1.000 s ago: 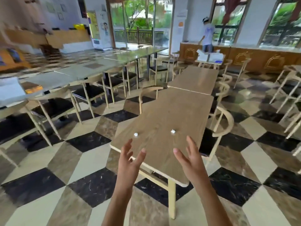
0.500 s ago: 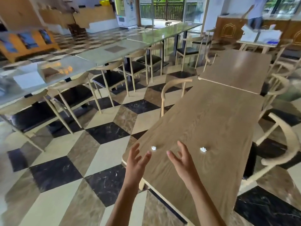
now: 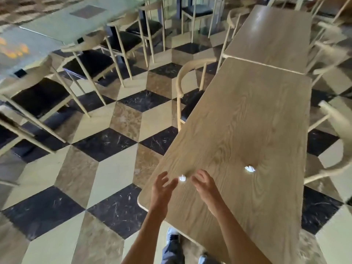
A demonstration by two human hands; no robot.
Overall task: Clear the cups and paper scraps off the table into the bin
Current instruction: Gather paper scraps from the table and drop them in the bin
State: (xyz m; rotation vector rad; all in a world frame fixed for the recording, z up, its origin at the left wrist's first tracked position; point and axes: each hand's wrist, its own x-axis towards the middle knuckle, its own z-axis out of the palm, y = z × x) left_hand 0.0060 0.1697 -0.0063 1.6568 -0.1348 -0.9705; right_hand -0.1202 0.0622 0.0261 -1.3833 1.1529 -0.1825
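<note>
Two small white crumpled paper scraps lie on the light wooden table (image 3: pixel 247 115). The near scrap (image 3: pixel 182 178) sits close to the table's left edge, directly between my two hands. My left hand (image 3: pixel 161 189) is just left of it, fingers spread, holding nothing. My right hand (image 3: pixel 204 184) is just right of it, fingers slightly curled and apart, also holding nothing. The second scrap (image 3: pixel 250 169) lies further right on the table, beyond my right hand. No cup and no bin are in view.
A wooden chair (image 3: pixel 187 86) is tucked in on the table's left side and another chair (image 3: pixel 341 141) stands at its right. A second wooden table (image 3: pixel 270 35) adjoins the far end. Glass-topped tables (image 3: pixel 62 25) with black-seated chairs fill the left. The floor is checkered.
I have stepped closer and the view has tilted down. Both hands have moved forward over the table and now flank the near paper scrap.
</note>
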